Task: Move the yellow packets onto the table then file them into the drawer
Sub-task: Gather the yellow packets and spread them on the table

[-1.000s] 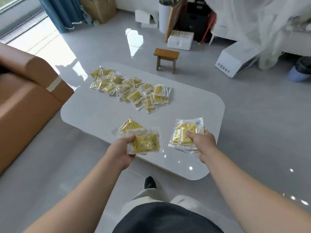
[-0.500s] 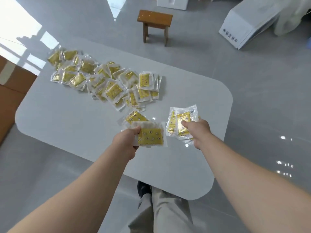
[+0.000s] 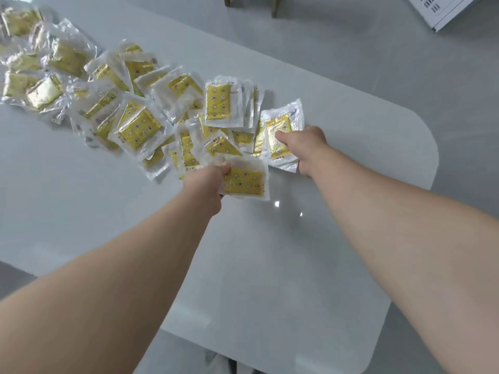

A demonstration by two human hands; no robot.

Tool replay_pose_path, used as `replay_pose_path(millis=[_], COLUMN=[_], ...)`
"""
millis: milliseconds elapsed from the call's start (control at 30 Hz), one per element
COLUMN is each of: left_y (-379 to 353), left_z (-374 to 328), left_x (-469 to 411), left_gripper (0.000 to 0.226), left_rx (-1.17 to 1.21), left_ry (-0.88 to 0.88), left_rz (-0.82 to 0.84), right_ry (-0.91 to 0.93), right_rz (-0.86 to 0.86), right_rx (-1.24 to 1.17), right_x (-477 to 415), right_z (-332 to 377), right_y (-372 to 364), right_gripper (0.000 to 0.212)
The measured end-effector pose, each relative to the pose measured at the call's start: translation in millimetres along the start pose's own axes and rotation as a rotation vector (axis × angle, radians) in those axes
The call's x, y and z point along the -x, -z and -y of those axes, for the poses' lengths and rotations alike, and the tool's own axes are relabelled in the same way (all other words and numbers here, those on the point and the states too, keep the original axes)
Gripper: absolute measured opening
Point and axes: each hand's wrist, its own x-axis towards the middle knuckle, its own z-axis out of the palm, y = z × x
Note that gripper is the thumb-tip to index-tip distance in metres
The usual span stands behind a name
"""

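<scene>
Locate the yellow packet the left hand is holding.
Head view, centre: the left hand pinches the yellow packet over the white table, at the near edge of the packet pile, just left of the stack held by the right hand.

Your arms outstretched, left hand (image 3: 206,182) and right hand (image 3: 306,147) each tight on yellow packets (image 3: 244,182), thumbs on top.

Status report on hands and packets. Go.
Left hand grips clear-wrapped yellow packets; right hand grips another stack. Both at near edge of the packet pile on the glossy white table. No drawer in view; nothing in the way.
</scene>
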Motion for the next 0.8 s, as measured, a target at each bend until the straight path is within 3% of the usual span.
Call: replay_pose_path(millis=[67, 133, 267, 400, 500, 600, 800], left_y=[-8, -14, -22, -25, -27, -30, -27], left_z=[-4, -6, -7, -7, -3, -2, -14], left_x=[-17, -27, -40, -46, -46, -43, -26], left_gripper=[0.061, 0.075, 0.067, 0.074, 0.083, 0.094, 0.104], left_rx=[-0.039, -0.114, -0.361, -0.548, -0.713, -0.819, -0.845], left_ry=[-0.066, -0.117, -0.305, -0.466, -0.582, -0.538, -0.430], left_rz=[-0.025, -0.150, -0.289, -0.348, -0.483, -0.579, -0.483], right_ry=[0.034, 0.097, 0.177, 0.139, 0.085, 0.063, 0.044], right_rz=[0.007, -0.029, -0.104, -0.187, -0.252, -0.310, -0.337], right_rx=[0.111, 0.257, 0.505, 0.568, 0.591, 0.645, 0.827], right_x=[-17, -28, -42, -45, -46, -47, -28], right_z=[0, -3, -7, -12, -14, -14, -5], right_y=[-8, -13, -20, -31, -37, -39, -41], right_gripper=[0.084, 0.087, 0.085, 0.090, 0.090, 0.092, 0.086])
